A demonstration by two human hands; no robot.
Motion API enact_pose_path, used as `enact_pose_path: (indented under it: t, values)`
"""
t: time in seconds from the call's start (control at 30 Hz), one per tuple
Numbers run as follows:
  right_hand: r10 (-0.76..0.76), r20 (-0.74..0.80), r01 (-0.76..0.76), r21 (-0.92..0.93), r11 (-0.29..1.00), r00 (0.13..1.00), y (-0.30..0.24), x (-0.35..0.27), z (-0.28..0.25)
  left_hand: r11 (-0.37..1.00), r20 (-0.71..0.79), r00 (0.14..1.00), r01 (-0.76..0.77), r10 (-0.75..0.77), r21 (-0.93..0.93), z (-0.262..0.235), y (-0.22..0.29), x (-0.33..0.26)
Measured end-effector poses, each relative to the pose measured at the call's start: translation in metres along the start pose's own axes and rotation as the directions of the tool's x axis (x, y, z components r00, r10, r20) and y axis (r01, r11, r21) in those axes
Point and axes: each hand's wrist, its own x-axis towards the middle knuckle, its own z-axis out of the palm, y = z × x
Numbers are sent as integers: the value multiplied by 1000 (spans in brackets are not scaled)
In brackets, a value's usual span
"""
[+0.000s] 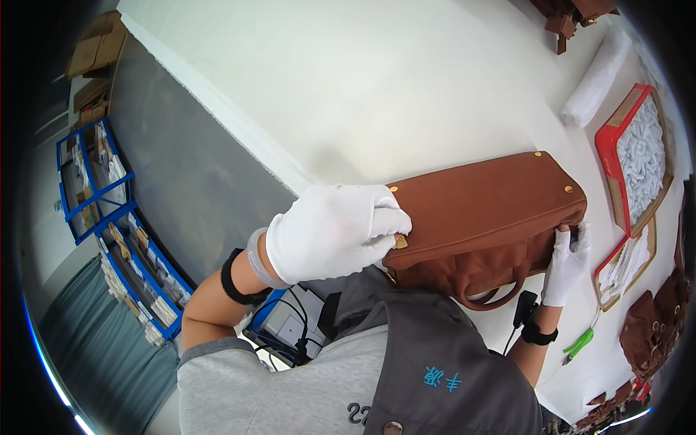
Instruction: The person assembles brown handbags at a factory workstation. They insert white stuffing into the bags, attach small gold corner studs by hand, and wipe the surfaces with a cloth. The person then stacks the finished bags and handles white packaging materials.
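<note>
Left hand (pixel 330 230), white-gloved: fingers clamped over the near-left end of the brown leather handbag (pixel 482 210). Right hand (pixel 567 262): fingers closed on its right end. Bag lies on its side at the white counter (pixel 377 80) edge, against the person's chest. Risk, judged: gloves could slip on smooth leather, tipping the bag off the edge.

Both gloved hands (pixel 336 232) grip the brown handbag (pixel 482 217) at its ends
</note>
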Motion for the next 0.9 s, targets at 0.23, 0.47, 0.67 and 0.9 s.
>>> enact_pose_path:
  t: [0.23,0.47,0.67,0.9]
  values:
    - [-22,-6,22,21,1000,1000,0,0,2,996,170,982,-91,86,22,-6,-7,13]
    - [-22,-21,22,-8,1000,1000,11,2,-1,993,-8,993,-120,120,7,5,-13,3]
    - [-1,-34,1,-6,1000,999,6,2,2,922,-275,959,-43,-70,-384,11,-11,-20]
    - [-87,9,85,133,988,996,-25,-3,1,253,103,844,271,-527,-929,-7,19,-20]
